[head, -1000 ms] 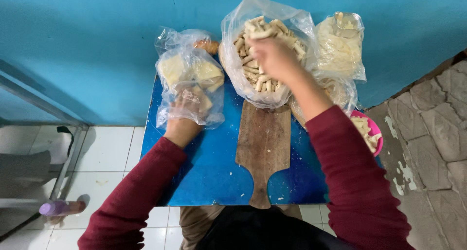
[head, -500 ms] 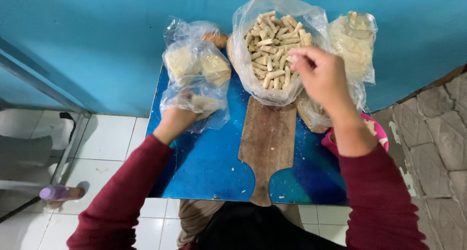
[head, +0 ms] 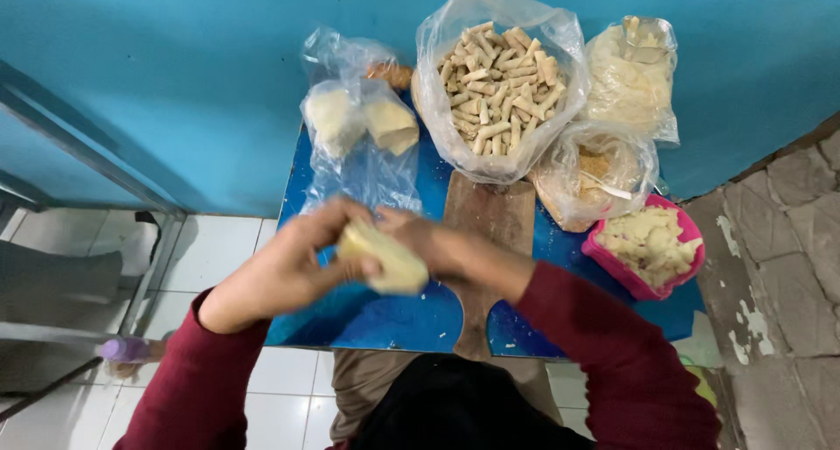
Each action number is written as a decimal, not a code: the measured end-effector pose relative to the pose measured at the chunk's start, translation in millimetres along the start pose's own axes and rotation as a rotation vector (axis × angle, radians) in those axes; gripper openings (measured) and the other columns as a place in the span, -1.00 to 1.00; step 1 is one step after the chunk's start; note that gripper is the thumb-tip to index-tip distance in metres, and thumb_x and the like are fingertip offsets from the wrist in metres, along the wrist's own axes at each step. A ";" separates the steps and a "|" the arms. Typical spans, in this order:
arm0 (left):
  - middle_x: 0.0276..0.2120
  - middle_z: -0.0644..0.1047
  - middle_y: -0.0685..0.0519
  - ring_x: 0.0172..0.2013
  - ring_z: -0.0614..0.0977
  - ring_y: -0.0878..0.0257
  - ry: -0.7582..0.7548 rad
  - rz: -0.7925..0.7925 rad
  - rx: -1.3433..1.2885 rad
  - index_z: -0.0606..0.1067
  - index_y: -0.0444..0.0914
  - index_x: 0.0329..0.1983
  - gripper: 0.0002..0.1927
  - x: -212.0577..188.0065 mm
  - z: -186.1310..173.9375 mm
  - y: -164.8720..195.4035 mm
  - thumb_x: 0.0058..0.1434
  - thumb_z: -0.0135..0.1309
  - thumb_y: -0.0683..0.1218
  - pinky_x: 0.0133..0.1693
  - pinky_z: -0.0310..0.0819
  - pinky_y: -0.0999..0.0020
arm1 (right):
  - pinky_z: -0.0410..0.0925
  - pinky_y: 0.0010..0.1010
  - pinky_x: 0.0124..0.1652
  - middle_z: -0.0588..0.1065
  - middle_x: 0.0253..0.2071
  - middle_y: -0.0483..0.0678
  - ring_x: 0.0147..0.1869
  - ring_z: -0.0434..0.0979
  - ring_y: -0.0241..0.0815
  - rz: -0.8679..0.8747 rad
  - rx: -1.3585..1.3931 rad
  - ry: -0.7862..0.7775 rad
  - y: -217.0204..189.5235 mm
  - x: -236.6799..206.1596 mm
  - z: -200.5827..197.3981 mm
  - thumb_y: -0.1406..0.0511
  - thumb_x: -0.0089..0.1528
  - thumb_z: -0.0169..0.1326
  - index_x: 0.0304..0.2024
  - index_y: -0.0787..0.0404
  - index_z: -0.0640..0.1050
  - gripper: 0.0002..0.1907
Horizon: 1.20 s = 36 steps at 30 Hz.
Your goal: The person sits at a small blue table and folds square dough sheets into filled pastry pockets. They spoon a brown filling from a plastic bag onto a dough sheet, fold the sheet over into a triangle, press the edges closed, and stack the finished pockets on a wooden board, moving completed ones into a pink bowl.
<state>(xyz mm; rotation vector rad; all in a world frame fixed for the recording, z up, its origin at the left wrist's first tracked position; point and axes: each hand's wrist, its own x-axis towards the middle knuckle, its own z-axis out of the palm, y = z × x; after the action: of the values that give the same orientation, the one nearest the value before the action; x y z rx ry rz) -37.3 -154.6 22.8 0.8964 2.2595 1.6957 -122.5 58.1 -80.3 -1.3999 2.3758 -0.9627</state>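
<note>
Both hands meet over the near part of a small blue table [head: 402,314]. My left hand [head: 289,262] and my right hand [head: 433,244] together hold a pale yellow piece of dough or wrapper [head: 385,257], fingers curled around it. Beyond the hands lies a wooden cutting board [head: 490,218]. A big clear bag of short tan sticks [head: 499,78] stands open at the back. A clear bag with pale dough pieces [head: 359,126] sits at the back left.
A pink tub of pale chunks [head: 652,249] sits at the right edge. Two more plastic bags, one with crumbs [head: 595,174] and one with pale stuff [head: 630,73], stand behind it. A turquoise wall [head: 175,65] backs the table. White floor tiles lie left, stone paving right.
My right hand came back from the bag of sticks and my left hand left the dough bag. Both now meet in front, holding a pale dough piece.
</note>
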 end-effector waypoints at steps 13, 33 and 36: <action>-0.04 0.58 -0.08 -0.13 0.67 0.16 0.235 -0.492 -0.847 0.31 -0.30 0.19 -0.59 111.1 81.8 -137.6 0.35 0.03 -0.04 -0.12 0.65 0.24 | 0.42 -0.19 -0.13 0.58 -0.31 0.00 -0.17 0.60 0.02 0.117 -0.348 0.266 -39.0 -105.0 -31.7 0.28 0.26 0.19 -0.04 0.09 0.64 -0.78; 0.19 0.49 0.03 0.14 0.55 0.20 -0.055 -0.528 -1.065 0.24 -0.24 0.44 -0.47 99.8 117.0 -173.8 0.39 -0.27 -0.14 0.12 0.49 0.27 | 0.34 -0.23 0.08 0.48 0.04 0.13 0.13 0.47 0.05 0.208 -0.355 0.627 28.1 -116.0 -37.3 0.20 -0.02 0.41 0.16 0.24 0.42 -0.25; 0.21 0.47 0.08 0.17 0.52 0.24 -0.046 -0.537 -1.007 0.25 -0.18 0.45 -0.45 92.6 119.2 -168.4 0.37 -0.30 -0.14 0.16 0.44 0.27 | 0.50 -0.45 -0.08 0.55 0.11 -0.09 0.05 0.58 -0.30 0.619 0.420 0.397 33.7 -122.0 -41.4 0.26 0.22 0.21 0.28 0.15 0.38 -0.41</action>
<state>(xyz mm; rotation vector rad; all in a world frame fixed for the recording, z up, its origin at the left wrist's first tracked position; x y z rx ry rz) -114.7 -34.5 -152.6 0.0779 1.1284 2.0747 -102.6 189.5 -86.4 -0.3061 2.4108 -1.5082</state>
